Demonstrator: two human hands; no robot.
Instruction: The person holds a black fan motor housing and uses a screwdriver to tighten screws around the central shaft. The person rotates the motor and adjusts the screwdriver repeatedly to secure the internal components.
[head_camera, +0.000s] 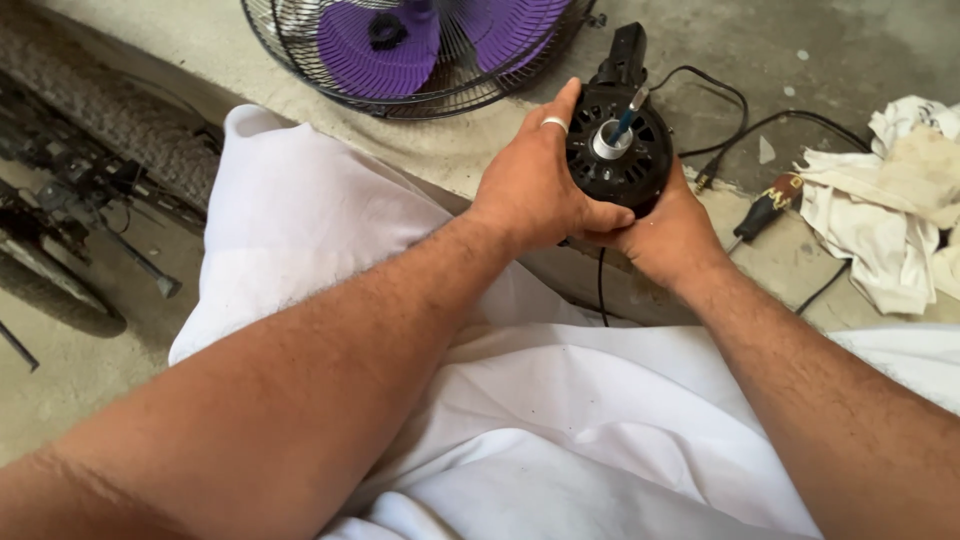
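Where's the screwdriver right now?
In the head view the screwdriver lies on the concrete floor at right, just beyond the right hand, between the black fan motor and the white rags, beside the black cord.

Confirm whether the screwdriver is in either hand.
No: the screwdriver lies on the floor, while both hands grip the black fan motor.

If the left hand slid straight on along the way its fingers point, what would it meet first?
Judging loosely, the left hand, wrapped on the black fan motor, points up-right; past the motor, likely the fan guard. Depth unclear.
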